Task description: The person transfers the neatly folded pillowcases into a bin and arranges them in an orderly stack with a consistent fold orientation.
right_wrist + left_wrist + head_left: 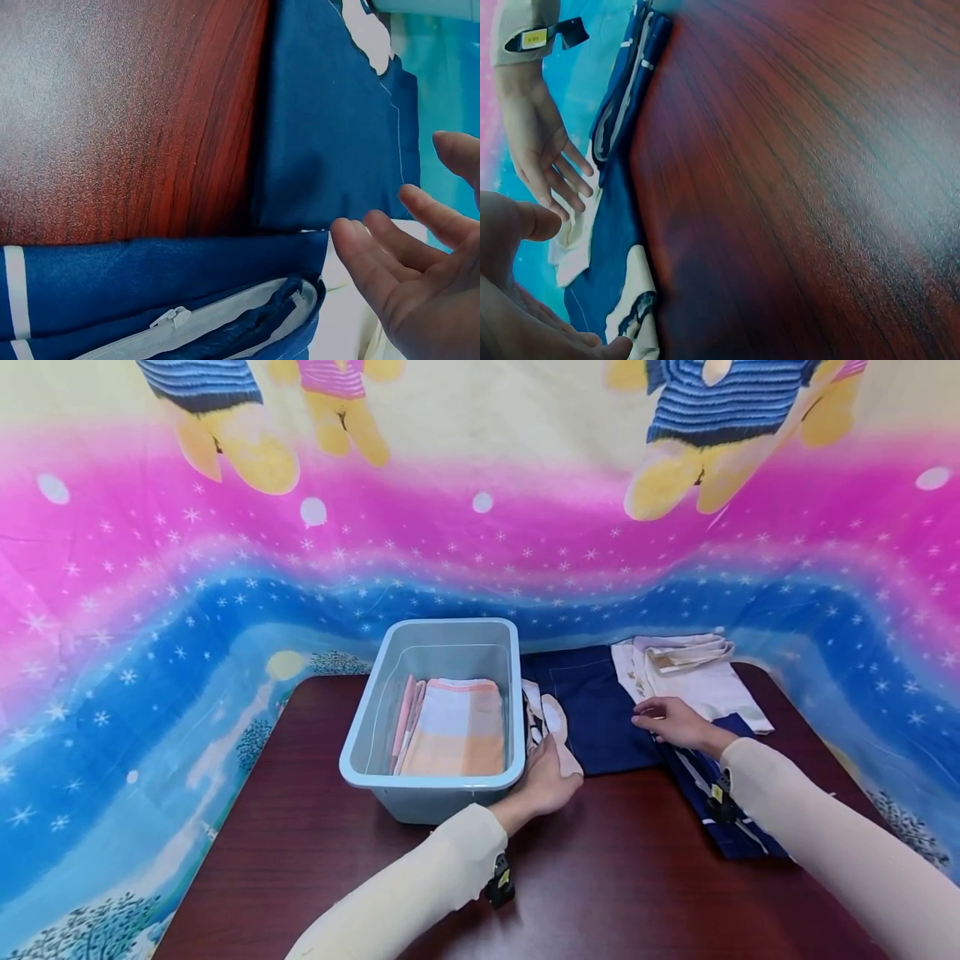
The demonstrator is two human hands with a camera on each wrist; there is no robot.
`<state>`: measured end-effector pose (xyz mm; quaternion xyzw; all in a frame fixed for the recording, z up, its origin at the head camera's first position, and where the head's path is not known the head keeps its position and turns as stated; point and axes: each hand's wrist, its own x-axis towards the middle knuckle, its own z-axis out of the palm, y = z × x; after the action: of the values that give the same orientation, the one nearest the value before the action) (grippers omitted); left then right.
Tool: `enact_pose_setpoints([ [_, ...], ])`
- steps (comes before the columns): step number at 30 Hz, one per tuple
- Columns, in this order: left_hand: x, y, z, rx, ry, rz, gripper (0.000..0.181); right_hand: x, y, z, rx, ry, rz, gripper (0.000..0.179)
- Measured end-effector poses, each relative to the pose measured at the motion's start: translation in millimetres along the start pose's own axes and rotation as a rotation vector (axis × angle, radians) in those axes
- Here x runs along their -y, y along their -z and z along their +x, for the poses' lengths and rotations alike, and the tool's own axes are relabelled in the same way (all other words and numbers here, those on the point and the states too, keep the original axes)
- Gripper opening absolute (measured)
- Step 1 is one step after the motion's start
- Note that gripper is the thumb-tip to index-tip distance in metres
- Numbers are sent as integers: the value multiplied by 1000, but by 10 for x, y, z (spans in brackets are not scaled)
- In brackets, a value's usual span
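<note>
My left hand (546,783) is at the right side of a grey-blue plastic tub (435,782), its fingertips at a pale patterned cloth (556,720) lying against the tub. In the left wrist view its thumb and fingers (534,220) are spread apart. The right hand (678,725), fingers loosely extended and nothing held, is over a flat navy cloth (603,714). Close below that hand in its wrist view lies a folded navy piece with a white zipper (172,319). Inside the tub is a folded checked cloth (453,727) in white, peach and orange.
A white folded cloth (720,693) lies at the table's back right, partly beside the navy cloth. Pink folded fabric (403,718) stands along the tub's left inner wall. The dark red wooden table (300,827) meets a printed curtain (480,543) at its back edge.
</note>
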<state>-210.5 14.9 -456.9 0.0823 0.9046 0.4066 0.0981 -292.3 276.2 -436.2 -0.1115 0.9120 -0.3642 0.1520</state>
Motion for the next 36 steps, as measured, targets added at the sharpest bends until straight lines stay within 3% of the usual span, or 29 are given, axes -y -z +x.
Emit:
enact_pose_setpoints([
  [20,182,-96,77,50,34,39,85,-27,-97,80,47,-83,-77,59],
  [29,228,-154,126,95,32,65,86,1,-86,121,84,-177,-7,72],
  [36,101,-82,25,157,72,72,84,82,-102,171,123,-245,91,77],
])
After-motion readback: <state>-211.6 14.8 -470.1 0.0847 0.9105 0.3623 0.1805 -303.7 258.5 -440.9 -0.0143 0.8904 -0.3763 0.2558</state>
